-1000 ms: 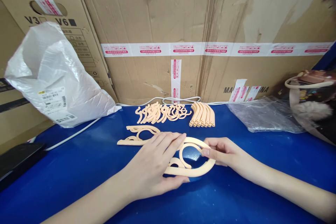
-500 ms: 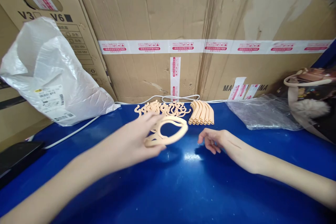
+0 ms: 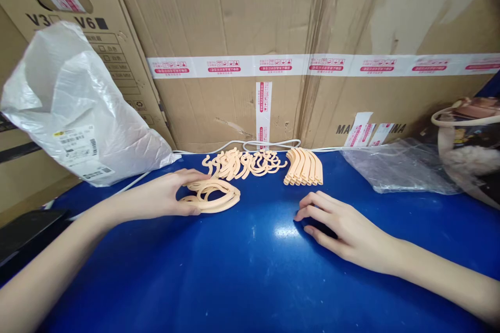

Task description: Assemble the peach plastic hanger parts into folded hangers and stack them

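Observation:
My left hand (image 3: pixel 172 195) grips the left end of a small stack of peach plastic folding hanger parts (image 3: pixel 224 203), which form an oval loop, low at the blue table. Its thumb is in front and its fingers behind; its palm hides the stack's left end. Just behind lies a loose pile of peach hanger hooks (image 3: pixel 238 164). To its right, curved peach hanger arms (image 3: pixel 304 166) lie side by side in a tidy row. My right hand (image 3: pixel 336 223) hovers low over or rests on the table, holding nothing, with its fingers loosely bent and apart.
A blue table (image 3: pixel 250 281) spreads beneath. Cardboard boxes (image 3: pixel 219 104) wall off the back, with a white cable (image 3: pixel 269 144) along their foot. On the left are a white plastic mailer bag (image 3: pixel 78 114) and a black object (image 3: pixel 27 239); on the right, clear plastic (image 3: pixel 406 171) and a bag (image 3: pixel 469 140).
My left hand has moved left and down, bringing the hanger piece it held onto the stack. My right hand has turned palm-down, its fingers spreading a little.

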`<state>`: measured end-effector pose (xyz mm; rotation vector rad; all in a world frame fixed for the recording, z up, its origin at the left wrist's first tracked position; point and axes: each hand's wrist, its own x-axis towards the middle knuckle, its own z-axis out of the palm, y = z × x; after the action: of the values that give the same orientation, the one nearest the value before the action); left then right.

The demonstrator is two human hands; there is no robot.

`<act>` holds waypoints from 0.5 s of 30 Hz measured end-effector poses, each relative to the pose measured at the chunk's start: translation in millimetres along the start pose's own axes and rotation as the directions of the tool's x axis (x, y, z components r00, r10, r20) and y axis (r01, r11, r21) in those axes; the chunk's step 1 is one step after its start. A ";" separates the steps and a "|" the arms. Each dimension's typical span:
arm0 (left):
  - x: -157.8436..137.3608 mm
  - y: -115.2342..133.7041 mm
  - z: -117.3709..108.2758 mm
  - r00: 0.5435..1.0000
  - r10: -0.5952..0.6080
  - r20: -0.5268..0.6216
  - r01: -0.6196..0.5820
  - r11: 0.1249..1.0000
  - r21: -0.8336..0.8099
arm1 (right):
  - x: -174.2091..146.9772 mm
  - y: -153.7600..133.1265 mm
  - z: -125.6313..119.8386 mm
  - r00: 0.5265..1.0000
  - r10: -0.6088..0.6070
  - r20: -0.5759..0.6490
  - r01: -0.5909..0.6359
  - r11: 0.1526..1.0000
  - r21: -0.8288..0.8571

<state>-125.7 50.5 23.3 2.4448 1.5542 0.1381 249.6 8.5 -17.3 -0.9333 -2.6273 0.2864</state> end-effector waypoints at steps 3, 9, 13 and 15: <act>1.7 3.6 1.8 1.000 0.012 0.004 -0.012 1.000 0.022 | -0.6 1.3 0.7 1.000 -0.001 -0.015 0.001 1.000 0.015; 4.9 8.5 5.1 1.000 0.010 -0.006 -0.010 1.000 0.024 | -1.4 2.0 0.3 1.000 0.006 -0.012 -0.006 1.000 0.023; 6.2 6.3 8.6 0.999 -0.013 -0.034 0.014 0.999 0.034 | -1.7 1.7 -0.3 1.000 0.015 0.000 -0.015 0.999 0.033; 6.3 6.3 9.7 0.999 -0.037 -0.034 0.039 0.998 0.044 | -1.9 1.9 -0.5 1.000 0.017 0.003 -0.018 0.999 0.039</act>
<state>-115.4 52.2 15.3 2.4572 1.6342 0.1389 252.2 8.7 -17.9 -0.9442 -2.6074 0.3417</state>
